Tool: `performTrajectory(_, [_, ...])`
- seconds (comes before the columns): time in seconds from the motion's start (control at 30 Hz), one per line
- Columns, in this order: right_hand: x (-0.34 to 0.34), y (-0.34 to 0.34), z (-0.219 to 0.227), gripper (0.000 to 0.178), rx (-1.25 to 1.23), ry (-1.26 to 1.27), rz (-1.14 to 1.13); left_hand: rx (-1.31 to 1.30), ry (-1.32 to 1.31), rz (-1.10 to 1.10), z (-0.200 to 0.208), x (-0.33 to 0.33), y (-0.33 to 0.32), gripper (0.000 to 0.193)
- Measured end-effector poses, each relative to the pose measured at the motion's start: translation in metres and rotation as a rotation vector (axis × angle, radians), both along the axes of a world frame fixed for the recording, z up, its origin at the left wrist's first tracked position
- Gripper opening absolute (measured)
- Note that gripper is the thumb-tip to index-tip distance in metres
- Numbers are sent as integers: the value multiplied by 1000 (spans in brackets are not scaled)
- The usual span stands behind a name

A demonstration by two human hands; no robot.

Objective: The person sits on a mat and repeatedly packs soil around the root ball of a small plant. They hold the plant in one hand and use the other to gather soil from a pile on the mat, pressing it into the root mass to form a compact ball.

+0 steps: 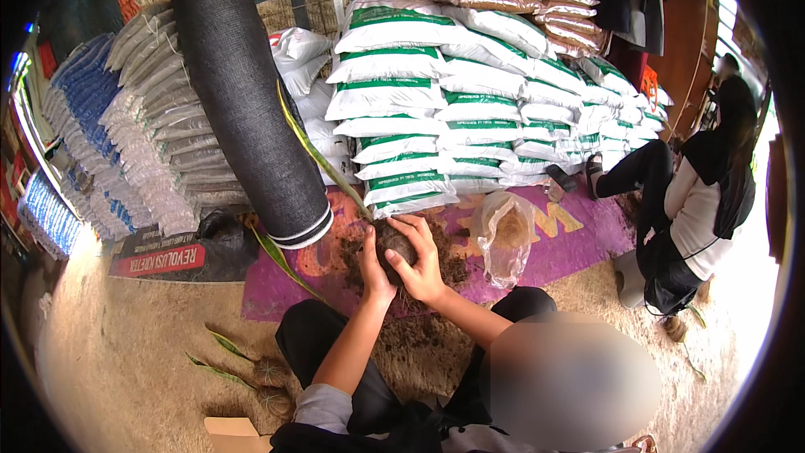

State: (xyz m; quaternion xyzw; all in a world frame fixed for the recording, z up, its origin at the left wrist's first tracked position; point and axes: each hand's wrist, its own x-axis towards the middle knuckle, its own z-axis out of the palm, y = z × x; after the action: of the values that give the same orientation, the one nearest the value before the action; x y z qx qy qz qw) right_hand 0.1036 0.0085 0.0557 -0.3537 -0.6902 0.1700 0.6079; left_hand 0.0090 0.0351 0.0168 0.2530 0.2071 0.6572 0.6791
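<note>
Between my two hands sits a dark round ball of soil (394, 245). My left hand (376, 270) presses its left side, and my right hand (421, 264) curves over its top and right side. A long green, yellow-edged leaf (323, 161) slants up and left from the ball, seemingly rooted in it, though the join is hidden. Loose dark soil (453, 267) lies around and below my hands on a purple banner (553, 256). Another such leaf (285, 264) rests on the banner to the left.
An open clear plastic bag (505, 243) with brown material stands right of my hands. White-and-green sacks (398, 101) are stacked ahead, beside a thick black roll (243, 92). String-wrapped plant balls (272, 372) lie at lower left. Another person (700, 193) sits at the right.
</note>
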Motion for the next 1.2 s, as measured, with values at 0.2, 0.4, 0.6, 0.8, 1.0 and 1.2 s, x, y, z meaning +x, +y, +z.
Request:
performTrajectory(0.2, [2,6,-3,51,-320,380,203,52,67,85,16,1,-9,58])
performTrajectory(0.4, [9,22,-15,49,-704,993,306,106,173,78,-1,-1,2,62])
performTrajectory(0.6, [5,17,-25,49,-268,289,24,-77,176,22,24,4,-14,50])
performTrajectory(0.8, [2,-3,-6,40,-188,19,99,-109,60,-78,23,-13,-13,45])
performTrajectory(1.0, [16,-1,20,38,-8,-70,7,-58,-125,-191,16,-22,-2,43])
performTrajectory(1.2, [21,-4,20,36,54,-169,4,-2,-140,-250,16,-22,-2,44])
